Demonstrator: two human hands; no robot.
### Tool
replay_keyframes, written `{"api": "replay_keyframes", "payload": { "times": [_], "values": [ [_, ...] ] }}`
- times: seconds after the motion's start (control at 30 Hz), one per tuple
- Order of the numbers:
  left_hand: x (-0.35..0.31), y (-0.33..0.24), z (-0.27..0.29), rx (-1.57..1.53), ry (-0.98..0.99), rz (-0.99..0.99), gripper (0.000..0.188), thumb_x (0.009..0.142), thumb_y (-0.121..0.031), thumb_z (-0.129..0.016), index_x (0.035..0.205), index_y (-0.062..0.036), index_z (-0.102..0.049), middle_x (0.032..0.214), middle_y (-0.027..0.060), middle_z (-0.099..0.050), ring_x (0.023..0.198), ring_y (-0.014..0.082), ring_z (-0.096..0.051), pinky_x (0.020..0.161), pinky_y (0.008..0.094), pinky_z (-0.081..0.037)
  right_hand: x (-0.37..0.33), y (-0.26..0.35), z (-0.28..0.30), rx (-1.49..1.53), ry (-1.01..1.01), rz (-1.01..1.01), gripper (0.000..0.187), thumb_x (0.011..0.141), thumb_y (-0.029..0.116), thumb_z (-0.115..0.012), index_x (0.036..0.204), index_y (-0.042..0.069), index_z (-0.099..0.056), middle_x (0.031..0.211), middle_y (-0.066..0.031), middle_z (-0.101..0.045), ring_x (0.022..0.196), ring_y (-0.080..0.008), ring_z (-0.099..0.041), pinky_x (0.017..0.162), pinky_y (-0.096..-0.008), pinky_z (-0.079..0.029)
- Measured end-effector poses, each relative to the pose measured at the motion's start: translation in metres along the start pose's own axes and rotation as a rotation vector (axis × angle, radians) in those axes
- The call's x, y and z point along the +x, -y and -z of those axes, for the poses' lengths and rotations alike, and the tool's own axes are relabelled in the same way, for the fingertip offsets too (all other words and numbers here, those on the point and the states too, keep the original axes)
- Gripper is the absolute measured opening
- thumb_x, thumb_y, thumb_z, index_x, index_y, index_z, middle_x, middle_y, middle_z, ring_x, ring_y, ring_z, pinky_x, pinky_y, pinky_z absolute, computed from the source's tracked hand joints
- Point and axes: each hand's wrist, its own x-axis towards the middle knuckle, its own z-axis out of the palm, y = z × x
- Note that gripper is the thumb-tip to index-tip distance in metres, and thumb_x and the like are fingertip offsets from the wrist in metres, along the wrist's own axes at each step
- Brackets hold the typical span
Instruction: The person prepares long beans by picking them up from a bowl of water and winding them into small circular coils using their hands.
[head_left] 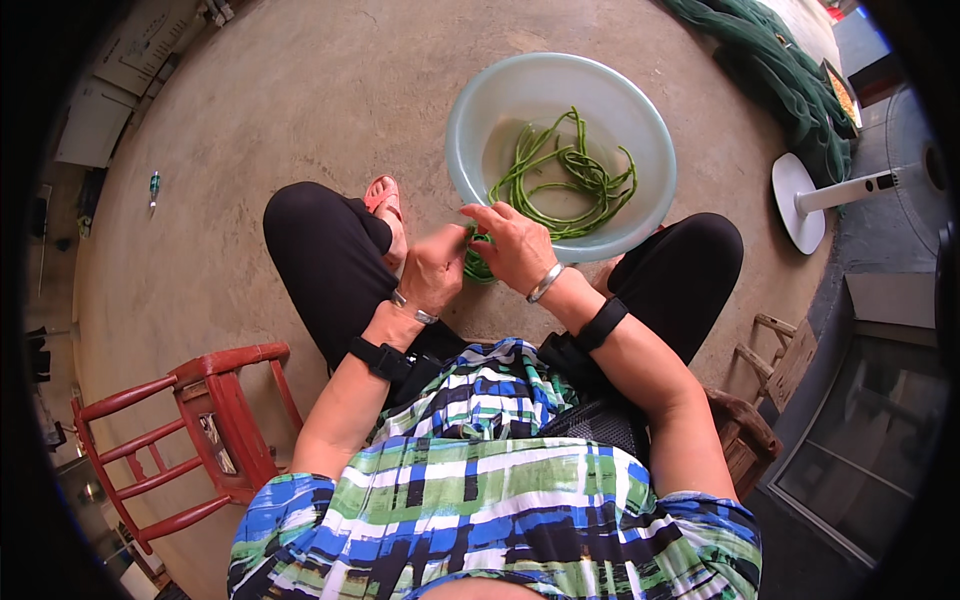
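Observation:
Long green beans lie in loose coils inside a wide, pale blue-green plastic basin on the floor ahead of me. My left hand is curled closed, its fingertips somewhat blurred. Beside it, my right hand overlaps the basin's near rim, thumb and fingers pinched. The fingertips of both hands meet around a bit of green bean, mostly hidden by the fingers. Just below and between the hands shows more green, partly covered; whether it is beans or a container, I cannot tell.
A red wooden chair stands at my left, a small wooden stool at my right. Dark green netting lies at the far right, near a white round-based stand. A small bottle-like object is on the concrete floor at left.

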Motion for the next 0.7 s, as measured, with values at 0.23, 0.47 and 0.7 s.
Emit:
{"api": "replay_keyframes", "payload": {
  "times": [0.23, 0.47, 0.7],
  "values": [
    [-0.002, -0.002, 0.0, -0.388, -0.023, 0.329, 0.015, 0.082, 0.007, -0.054, 0.095, -0.0002, -0.057, 0.079, 0.0082, -0.064, 0.069, 0.0153, -0.064, 0.064, 0.0255, -0.053, 0.0, -0.01, 0.0, 0.032, -0.01, 0.017, 0.009, 0.076, 0.015, -0.064, 0.085, 0.012, -0.065, 0.079, -0.0074, -0.061, 0.073, -0.0287, -0.062, 0.062, -0.0385, -0.05],
    [-0.002, 0.006, 0.004, -0.699, -0.035, 0.46, 0.008, 0.084, 0.001, -0.061, 0.091, 0.0019, -0.06, 0.077, 0.0039, -0.064, 0.068, 0.0092, -0.061, 0.061, 0.0214, -0.052, -0.001, -0.01, 0.003, -0.131, 0.035, 0.066, 0.006, 0.076, 0.014, -0.06, 0.079, 0.009, -0.063, 0.077, -0.0072, -0.06, 0.071, -0.0285, -0.062, 0.06, -0.0392, -0.049],
    [0.0, 0.008, -0.003, -0.296, -0.144, 0.313, 0.011, 0.08, 0.002, -0.064, 0.091, -0.0005, -0.063, 0.072, 0.0021, -0.064, 0.063, 0.0076, -0.061, 0.057, 0.0206, -0.049, 0.001, -0.008, 0.004, -0.14, 0.14, 0.084, 0.011, 0.076, 0.011, -0.059, 0.086, 0.009, -0.061, 0.085, -0.0103, -0.061, 0.075, -0.0309, -0.062, 0.062, -0.041, -0.05]
  ]
}}
